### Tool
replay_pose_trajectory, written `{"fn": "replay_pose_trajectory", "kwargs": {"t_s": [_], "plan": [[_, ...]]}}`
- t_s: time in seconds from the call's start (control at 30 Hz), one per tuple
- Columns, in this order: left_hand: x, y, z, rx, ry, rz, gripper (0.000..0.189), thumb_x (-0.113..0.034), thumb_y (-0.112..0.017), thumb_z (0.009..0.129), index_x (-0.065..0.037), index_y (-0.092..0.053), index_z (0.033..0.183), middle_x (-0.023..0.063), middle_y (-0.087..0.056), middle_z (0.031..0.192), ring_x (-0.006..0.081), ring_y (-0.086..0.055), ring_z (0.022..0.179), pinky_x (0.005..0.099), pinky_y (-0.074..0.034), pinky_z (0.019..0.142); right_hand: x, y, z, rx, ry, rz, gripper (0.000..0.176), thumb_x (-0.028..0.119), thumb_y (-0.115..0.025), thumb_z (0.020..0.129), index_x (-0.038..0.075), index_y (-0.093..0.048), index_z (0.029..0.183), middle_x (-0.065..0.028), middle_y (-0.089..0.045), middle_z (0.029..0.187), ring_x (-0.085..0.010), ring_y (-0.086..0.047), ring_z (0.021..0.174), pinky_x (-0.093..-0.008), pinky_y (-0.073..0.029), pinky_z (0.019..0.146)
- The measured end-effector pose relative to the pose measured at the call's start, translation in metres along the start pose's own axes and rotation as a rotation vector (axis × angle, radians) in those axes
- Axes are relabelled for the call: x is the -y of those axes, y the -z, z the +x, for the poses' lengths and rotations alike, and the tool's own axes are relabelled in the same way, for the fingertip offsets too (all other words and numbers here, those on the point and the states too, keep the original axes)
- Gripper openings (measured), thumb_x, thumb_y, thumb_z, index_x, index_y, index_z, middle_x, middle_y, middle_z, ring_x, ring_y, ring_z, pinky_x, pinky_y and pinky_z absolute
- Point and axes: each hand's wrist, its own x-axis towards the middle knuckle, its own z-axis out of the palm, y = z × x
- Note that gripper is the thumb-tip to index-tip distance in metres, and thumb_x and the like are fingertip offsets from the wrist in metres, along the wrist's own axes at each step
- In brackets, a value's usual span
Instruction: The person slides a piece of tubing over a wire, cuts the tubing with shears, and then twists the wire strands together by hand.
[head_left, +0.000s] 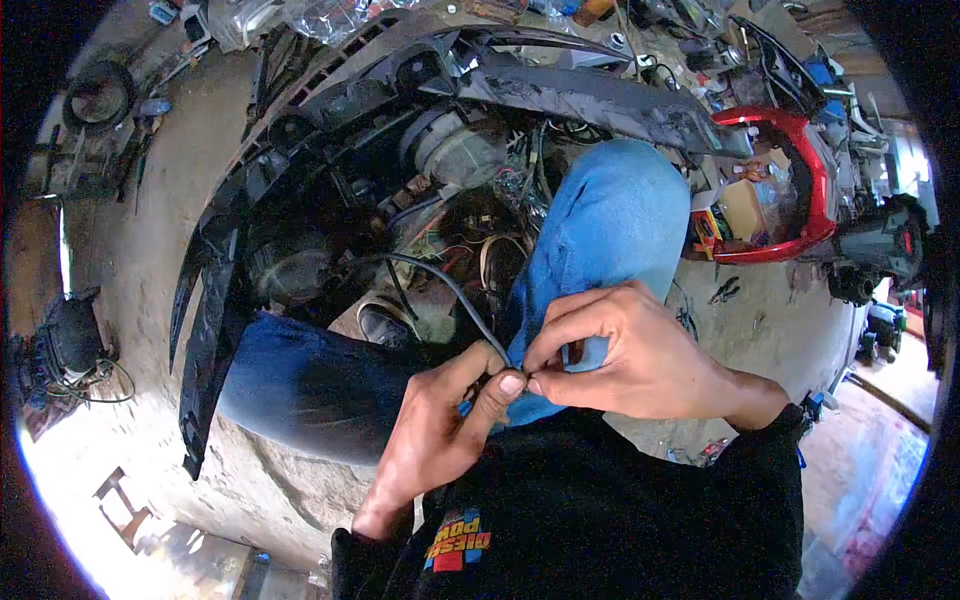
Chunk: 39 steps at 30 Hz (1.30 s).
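A dark cable [455, 287] runs from inside a large black plastic body panel [600, 105] down to my hands. My left hand [447, 415] pinches the cable near its end between thumb and fingers. Touching it at the fingertips, my right hand [625, 355] is closed in a pinch at the cable's end, and whatever tiny piece it grips is hidden by the fingers. Both hands are above my lap, beside my raised knee in blue jeans [625, 205]. Beyond the cable, thin coloured wires [455, 250] lie between my shoes.
The black panel curves around my legs. At the right are a red frame-like part [820, 190], an open cardboard box [742, 210] and pliers [724, 290] on the floor. A tyre [99, 97] lies at the far left, and scattered parts fill the back.
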Motion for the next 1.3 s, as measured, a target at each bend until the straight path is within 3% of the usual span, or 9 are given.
{"fn": "replay_pose_trajectory", "kwargs": {"t_s": [0.33,0.53,0.73,0.93,1.17,1.3], "plan": [[-0.002,0.000,0.000,-0.024,0.037,-0.086,0.027,-0.023,-0.059,0.106,0.002,-0.061,0.095,0.0091,-0.063,0.072,0.0144,-0.065,0.066,0.0316,-0.052,0.061,0.009,-0.018,-0.005,-0.164,0.105,-0.213,0.014,0.016,-0.077,0.078,0.006,-0.069,0.085,-0.0081,-0.066,0.085,-0.0295,-0.067,0.078,-0.0389,-0.054,0.070],[-0.001,-0.001,-0.002,-0.030,0.005,-0.119,0.027,-0.023,-0.058,0.106,0.003,-0.060,0.096,0.0094,-0.062,0.073,0.0144,-0.066,0.065,0.0310,-0.053,0.059,-0.003,-0.026,-0.002,-0.263,0.215,-0.073,0.016,0.008,-0.078,0.074,0.003,-0.069,0.086,-0.0080,-0.065,0.082,-0.0265,-0.066,0.074,-0.0361,-0.052,0.068],[0.007,-0.001,-0.006,-0.014,-0.033,-0.126,0.026,-0.024,-0.060,0.105,0.001,-0.060,0.099,0.0105,-0.065,0.078,0.0161,-0.070,0.069,0.0310,-0.053,0.059,-0.015,-0.036,-0.004,-0.219,0.036,0.307,0.014,0.005,-0.076,0.075,0.004,-0.069,0.087,-0.0068,-0.066,0.078,-0.0198,-0.066,0.071,-0.0332,-0.052,0.068],[0.001,-0.001,-0.011,-0.022,0.002,-0.071,0.022,-0.022,-0.066,0.102,0.000,-0.061,0.101,0.0096,-0.067,0.083,0.0149,-0.070,0.069,0.0301,-0.054,0.059,-0.002,-0.034,-0.015,-0.307,0.093,0.024,0.016,0.006,-0.078,0.076,0.005,-0.068,0.088,-0.0058,-0.062,0.080,-0.0212,-0.063,0.071,-0.0357,-0.051,0.066],[-0.006,0.003,-0.014,-0.001,0.107,-0.129,0.020,-0.019,-0.070,0.099,-0.001,-0.063,0.104,0.0098,-0.068,0.087,0.0138,-0.069,0.068,0.0274,-0.054,0.058,-0.011,-0.036,-0.011,-0.344,0.334,-0.145,0.024,0.009,-0.081,0.072,0.007,-0.068,0.092,-0.0057,-0.060,0.085,-0.0266,-0.062,0.077,-0.0376,-0.051,0.070],[-0.010,0.001,-0.017,-0.079,-0.010,0.044,0.018,-0.016,-0.071,0.097,-0.001,-0.063,0.104,0.0121,-0.068,0.087,0.0171,-0.069,0.070,0.0301,-0.054,0.061,-0.015,-0.042,-0.008,-0.414,0.434,-0.227,0.029,0.009,-0.082,0.069,0.006,-0.068,0.094,-0.0067,-0.061,0.087,-0.0271,-0.062,0.077,-0.0378,-0.052,0.070]]}}
